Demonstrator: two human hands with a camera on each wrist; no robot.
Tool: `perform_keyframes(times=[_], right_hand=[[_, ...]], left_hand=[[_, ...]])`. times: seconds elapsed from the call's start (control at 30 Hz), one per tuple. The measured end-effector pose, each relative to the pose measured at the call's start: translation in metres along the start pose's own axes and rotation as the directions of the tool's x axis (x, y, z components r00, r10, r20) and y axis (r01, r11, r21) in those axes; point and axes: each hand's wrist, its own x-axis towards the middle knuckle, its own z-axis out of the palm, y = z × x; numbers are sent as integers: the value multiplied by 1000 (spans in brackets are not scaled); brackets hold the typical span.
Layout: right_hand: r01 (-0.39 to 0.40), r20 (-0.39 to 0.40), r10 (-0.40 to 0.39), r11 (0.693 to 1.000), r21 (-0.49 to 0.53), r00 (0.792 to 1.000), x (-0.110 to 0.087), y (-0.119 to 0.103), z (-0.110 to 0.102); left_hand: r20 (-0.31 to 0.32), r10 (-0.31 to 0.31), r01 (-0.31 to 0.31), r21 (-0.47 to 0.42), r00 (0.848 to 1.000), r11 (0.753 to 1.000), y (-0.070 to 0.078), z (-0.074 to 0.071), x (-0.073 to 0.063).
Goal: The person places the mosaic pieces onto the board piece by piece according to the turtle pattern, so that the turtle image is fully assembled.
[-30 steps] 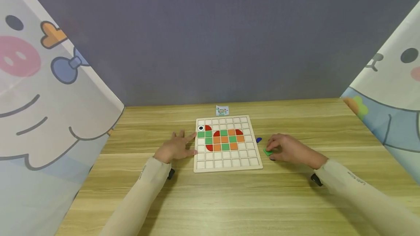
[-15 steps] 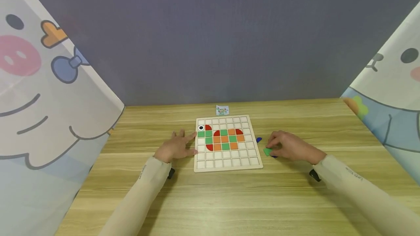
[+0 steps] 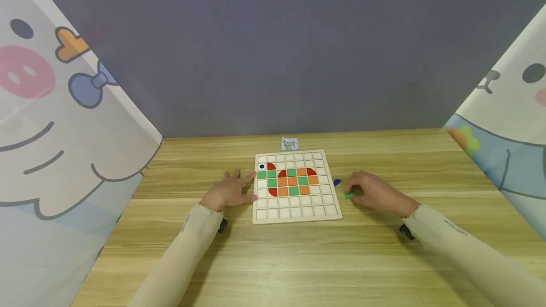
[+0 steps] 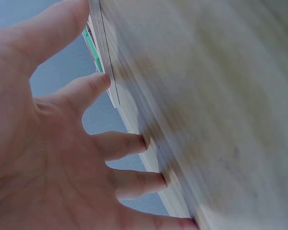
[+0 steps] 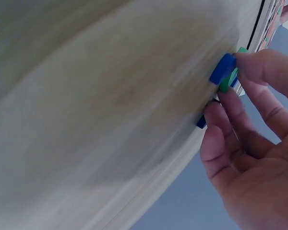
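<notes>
My left hand (image 3: 229, 190) spreads its fingers at the left edge of a wooden grid board (image 3: 294, 216). In the left wrist view its fingertips rest on the table, thumb and index finger right at the board's edge. My right hand (image 3: 375, 191) curls over the table just right of the board, pinching a green tile (image 3: 348, 195) between thumb and fingers. A blue piece (image 5: 223, 69) shows at the thumb tip in the right wrist view, and another blue piece (image 5: 201, 121) lies by the lower fingers. On the board, green, orange and red tiles form a pattern.
An eye tile (image 3: 262, 167) sits at the board's upper left. One small blue piece (image 3: 337, 182) lies on the table (image 3: 273, 269) off the board's right edge. A small picture card (image 3: 289, 144) lies behind the board, before a grey panel (image 3: 281, 51).
The green tile has tipped and shows less of its face in the pinching right hand. The blue piece below that hand has gone from sight in the head view. The left hand stays put.
</notes>
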Motion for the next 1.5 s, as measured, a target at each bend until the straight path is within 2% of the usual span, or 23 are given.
perform_keyframes(times=[0.17, 0.23, 0.37, 0.47, 0.57, 0.67, 0.77, 0.87, 1.1, 1.3, 1.5], right_hand=[[-35, -17, 36, 998, 51, 999, 5, -5, -1], [-16, -32, 19, 997, 80, 999, 7, -7, -2], [113, -91, -102, 985, 127, 991, 9, -11, -3], [234, -156, -213, 963, 131, 965, 11, -14, -2], [292, -199, -263, 948, 130, 944, 14, -17, -1], [270, -181, -245, 954, 129, 953, 19, -19, 1], [221, -127, -205, 967, 129, 971, 29, -22, 2], [203, -80, -195, 972, 115, 978, 40, -28, 5], [184, -27, -182, 981, 69, 983, 57, -38, 15], [140, -16, -139, 987, 82, 990, 60, -40, 18], [160, -10, -159, 985, 63, 987, 60, -41, 21]], left_hand=[[2, 2, -2, -5, 1000, 1000, 1, 0, 0], [2, 4, -4, -5, 1000, 1000, 1, 0, 0], [3, 3, -3, -1, 1000, 1000, 1, 1, 0], [0, 4, -4, -3, 1000, 1000, 0, 1, -1], [-2, 6, -6, -5, 1000, 1000, 0, 0, -1], [3, -2, 2, -13, 1000, 1000, 0, 0, -1], [10, -10, 10, -22, 1000, 1000, 0, -1, -2], [12, -11, 12, -27, 1000, 1000, 0, 0, -2], [1, -5, 5, -21, 1000, 1000, 0, 2, 1], [-1, -12, 12, -17, 1000, 1000, 1, 2, 1], [7, -26, 26, -19, 1000, 999, 0, 1, 1]])
